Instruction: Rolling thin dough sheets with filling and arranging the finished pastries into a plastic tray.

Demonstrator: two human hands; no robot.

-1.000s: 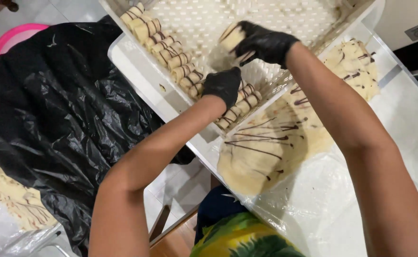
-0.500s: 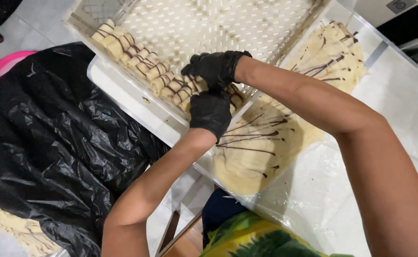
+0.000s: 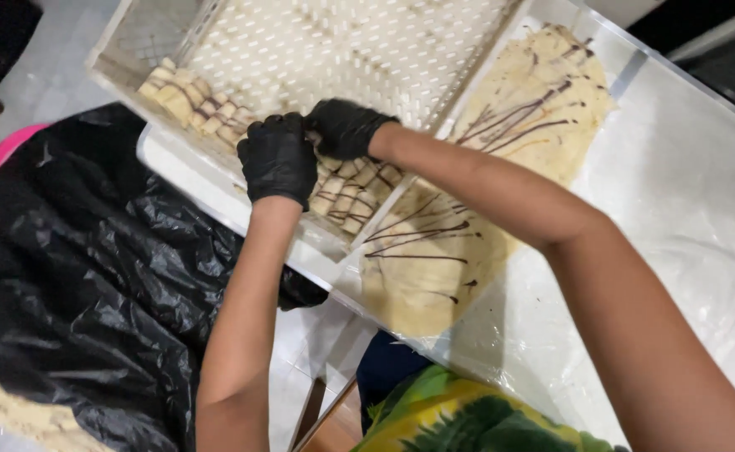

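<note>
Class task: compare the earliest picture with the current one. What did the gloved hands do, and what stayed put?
The right hand, which held one striped roll up over the perforated tray, came down to the row of rolls and joined the left hand. The streaked dough sheet and black plastic stayed put.

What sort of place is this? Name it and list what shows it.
Probably a small food-making workspace, perhaps a home bakery. Both hands, left and right, wear black gloves and press a row of striped dough pieces in a perforated white tray. A thin dough sheet with dark drizzle lies beside it on plastic.
</note>
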